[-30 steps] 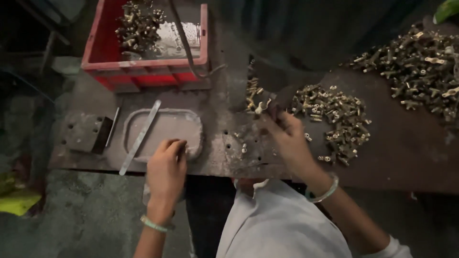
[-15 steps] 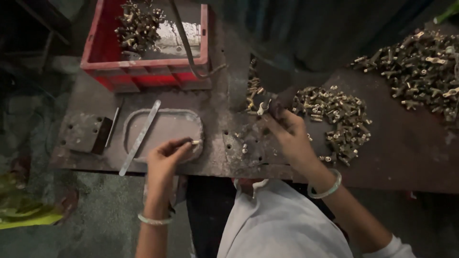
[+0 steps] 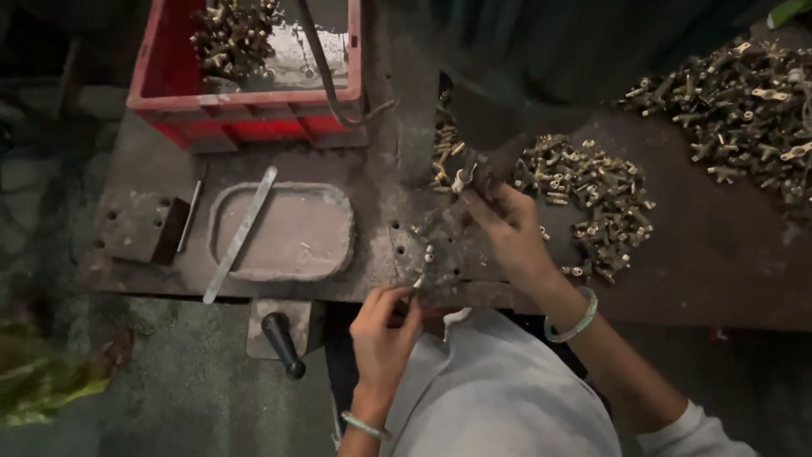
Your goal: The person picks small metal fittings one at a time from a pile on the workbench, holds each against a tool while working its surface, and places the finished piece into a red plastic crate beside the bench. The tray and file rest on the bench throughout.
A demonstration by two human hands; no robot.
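My left hand (image 3: pixel 382 332) is at the near edge of the dark metal workbench (image 3: pixel 702 254), fingers pinched on a small brass part (image 3: pixel 420 279). My right hand (image 3: pixel 506 227) reaches up under the dark machine head (image 3: pixel 507 118) and holds a small pale metal piece (image 3: pixel 462 178) at its tip. A heap of small brass fittings (image 3: pixel 592 199) lies just right of that hand. Both wrists wear a pale green bangle.
A red crate (image 3: pixel 245 114) with brass parts stands at the back left. A shallow grey oval tray (image 3: pixel 283 233) with a flat metal bar (image 3: pixel 241 233) across it sits left of centre, beside a drilled metal block (image 3: pixel 139 224). A larger brass heap (image 3: pixel 744 93) lies far right. A black handle (image 3: pixel 281 338) hangs below the bench.
My left hand has left the tray and moved right to the bench's near edge, taking hold of a small part. My right hand stays under the machine head.
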